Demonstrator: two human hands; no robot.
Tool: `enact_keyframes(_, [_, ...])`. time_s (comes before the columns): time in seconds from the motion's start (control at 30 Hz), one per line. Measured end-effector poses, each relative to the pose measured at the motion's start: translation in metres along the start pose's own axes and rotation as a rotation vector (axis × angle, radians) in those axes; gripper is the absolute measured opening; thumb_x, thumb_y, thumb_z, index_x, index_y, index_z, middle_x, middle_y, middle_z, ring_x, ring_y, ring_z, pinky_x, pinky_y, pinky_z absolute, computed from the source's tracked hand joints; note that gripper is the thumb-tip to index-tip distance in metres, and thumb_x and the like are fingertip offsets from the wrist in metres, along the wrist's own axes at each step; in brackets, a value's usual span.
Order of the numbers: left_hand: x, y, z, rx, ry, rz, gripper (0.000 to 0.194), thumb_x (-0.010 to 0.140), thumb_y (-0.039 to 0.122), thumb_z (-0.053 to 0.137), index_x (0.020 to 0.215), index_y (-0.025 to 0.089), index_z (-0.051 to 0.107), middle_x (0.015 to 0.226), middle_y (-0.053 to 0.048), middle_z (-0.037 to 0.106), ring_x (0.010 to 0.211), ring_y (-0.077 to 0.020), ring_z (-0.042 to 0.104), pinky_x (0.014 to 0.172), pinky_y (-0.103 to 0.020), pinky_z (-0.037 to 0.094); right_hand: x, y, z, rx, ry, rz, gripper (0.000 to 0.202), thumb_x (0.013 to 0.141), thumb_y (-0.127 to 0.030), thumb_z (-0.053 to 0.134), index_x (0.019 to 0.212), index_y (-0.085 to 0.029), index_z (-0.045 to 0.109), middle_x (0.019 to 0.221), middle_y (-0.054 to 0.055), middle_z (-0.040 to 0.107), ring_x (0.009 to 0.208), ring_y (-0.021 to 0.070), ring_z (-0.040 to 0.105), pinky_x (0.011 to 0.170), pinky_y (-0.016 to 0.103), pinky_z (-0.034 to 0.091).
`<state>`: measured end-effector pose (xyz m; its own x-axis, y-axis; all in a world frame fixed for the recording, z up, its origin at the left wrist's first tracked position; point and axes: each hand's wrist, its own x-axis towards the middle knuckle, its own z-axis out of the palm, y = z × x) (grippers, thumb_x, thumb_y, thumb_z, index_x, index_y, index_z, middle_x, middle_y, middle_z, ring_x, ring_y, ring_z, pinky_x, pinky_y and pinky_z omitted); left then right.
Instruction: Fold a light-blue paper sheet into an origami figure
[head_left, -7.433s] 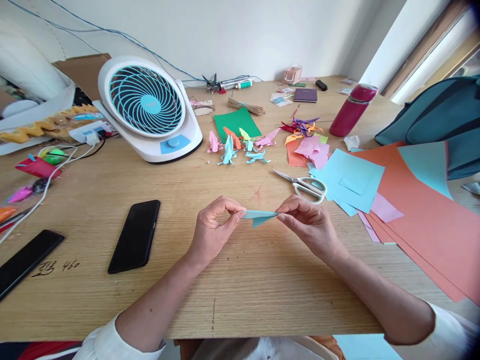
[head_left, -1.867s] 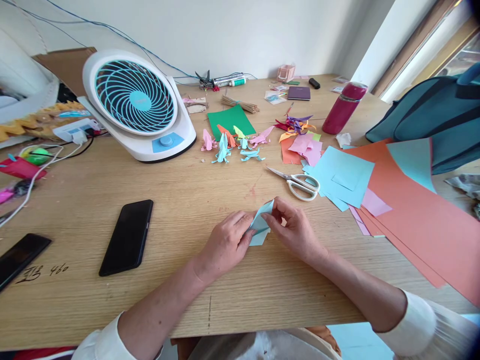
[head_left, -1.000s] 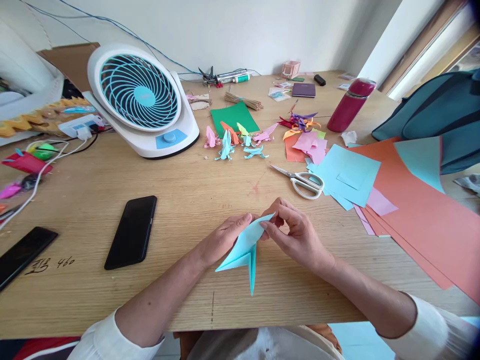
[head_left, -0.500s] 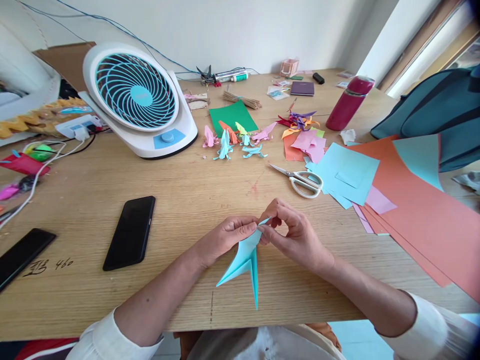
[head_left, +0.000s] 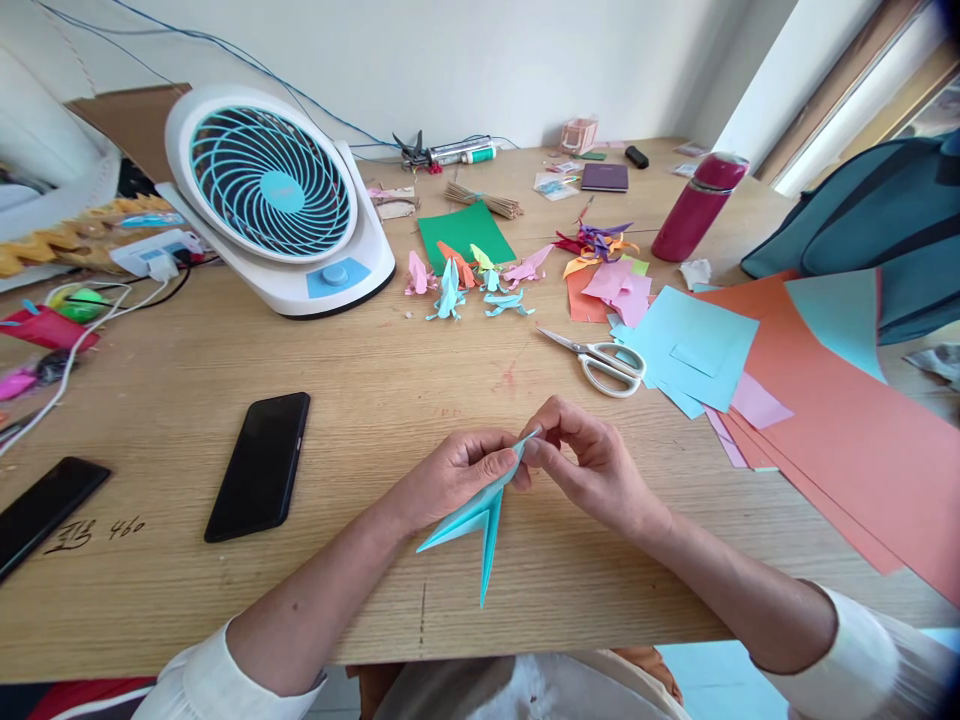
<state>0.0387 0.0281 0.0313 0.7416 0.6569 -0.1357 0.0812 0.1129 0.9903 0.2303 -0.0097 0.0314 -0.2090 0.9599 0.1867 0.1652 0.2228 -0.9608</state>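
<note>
Between my two hands is a light blue folded paper (head_left: 486,508), its two narrow points hanging down toward the table's front edge. My left hand (head_left: 471,470) pinches its upper part, thumb on top and fingers behind. The thumb and forefinger of my right hand (head_left: 589,462) close on the paper's slim upper tip. Part of the fold is hidden behind the fingers. Beyond my hands lie scissors (head_left: 600,360) with white handles and a group of small folded paper figures (head_left: 450,290) in blue, pink, orange and green.
At the left stand a white fan (head_left: 274,200) and a black phone (head_left: 259,465), with a second phone (head_left: 49,510) nearer the edge. Blue paper sheets (head_left: 697,335) and large orange sheets (head_left: 847,430) spread at the right, by a magenta bottle (head_left: 699,205) and a teal bag (head_left: 862,220).
The folded paper has tilted in my fingers, its hanging points swinging left and slightly up. Both hands keep their pinch in nearly the same place.
</note>
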Motion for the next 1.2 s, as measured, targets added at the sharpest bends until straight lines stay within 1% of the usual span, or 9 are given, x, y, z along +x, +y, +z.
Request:
enact_keyframes(0.13, [0.0012, -0.001, -0.0002, 0.036, 0.006, 0.03, 0.035, 0.095, 0.045, 0.054, 0.087, 0.015, 0.069, 0.085, -0.003, 0.064, 0.081, -0.0146, 0.057, 0.08, -0.025, 0.042, 0.0001, 0.0014, -0.0006, 0.019, 0.008, -0.013, 0.017, 0.095, -0.03, 0.056, 0.082, -0.02, 0.057, 0.072, 0.0, 0.063, 0.067, 0.0137, 0.057, 0.064, 0.029, 0.043])
enact_keyframes(0.27, [0.0013, 0.0014, 0.0012, 0.048, 0.037, 0.013, 0.035, 0.093, 0.047, 0.056, 0.087, 0.015, 0.069, 0.083, -0.003, 0.065, 0.079, -0.0146, 0.058, 0.077, -0.025, 0.043, 0.0004, 0.0009, -0.0018, 0.03, 0.022, -0.044, 0.022, 0.096, -0.033, 0.055, 0.079, -0.019, 0.059, 0.072, 0.001, 0.062, 0.067, 0.0141, 0.058, 0.065, 0.03, 0.045])
enact_keyframes(0.4, [0.0011, 0.0036, 0.0024, 0.07, 0.049, 0.019, 0.036, 0.092, 0.047, 0.057, 0.084, 0.014, 0.07, 0.079, -0.003, 0.065, 0.075, -0.014, 0.057, 0.074, -0.025, 0.044, 0.0005, 0.0018, -0.0016, 0.035, 0.031, -0.037, 0.023, 0.095, -0.034, 0.056, 0.078, -0.019, 0.06, 0.073, 0.002, 0.061, 0.067, 0.0145, 0.058, 0.066, 0.031, 0.047])
enact_keyframes(0.73, [0.002, -0.0014, 0.003, 0.135, 0.142, 0.014, 0.038, 0.089, 0.047, 0.06, 0.082, 0.012, 0.071, 0.072, -0.003, 0.065, 0.065, -0.0119, 0.054, 0.06, -0.022, 0.039, 0.0018, 0.0048, -0.0014, -0.021, 0.045, -0.061, 0.021, 0.095, -0.03, 0.057, 0.08, -0.019, 0.065, 0.075, 0.002, 0.062, 0.07, 0.0148, 0.058, 0.066, 0.03, 0.046])
enact_keyframes(0.9, [0.0024, -0.0028, 0.0025, 0.159, 0.163, 0.032, 0.038, 0.091, 0.046, 0.059, 0.079, 0.012, 0.07, 0.072, -0.003, 0.065, 0.066, -0.0119, 0.053, 0.06, -0.022, 0.039, 0.0016, 0.0029, -0.001, -0.009, 0.019, -0.046, 0.017, 0.095, -0.029, 0.056, 0.084, -0.019, 0.065, 0.077, 0.002, 0.065, 0.071, 0.0152, 0.06, 0.068, 0.031, 0.047])
enact_keyframes(1.03, [0.0027, -0.0031, 0.0029, 0.2, 0.18, 0.038, 0.039, 0.092, 0.046, 0.057, 0.077, 0.012, 0.07, 0.071, -0.003, 0.063, 0.066, -0.0129, 0.053, 0.061, -0.024, 0.039, 0.001, 0.0026, -0.001, -0.039, 0.017, -0.05, 0.012, 0.093, -0.029, 0.06, 0.088, -0.02, 0.064, 0.077, 0.002, 0.065, 0.072, 0.0149, 0.06, 0.069, 0.03, 0.048])
enact_keyframes(1.2, [0.0017, -0.0014, 0.0043, 0.189, 0.177, 0.047, 0.037, 0.092, 0.044, 0.057, 0.078, 0.012, 0.071, 0.071, -0.003, 0.064, 0.066, -0.0126, 0.054, 0.061, -0.023, 0.039, 0.0016, 0.004, -0.0018, -0.011, 0.012, -0.079, 0.014, 0.095, -0.029, 0.057, 0.086, -0.02, 0.065, 0.077, 0.001, 0.064, 0.071, 0.0143, 0.059, 0.068, 0.03, 0.048])
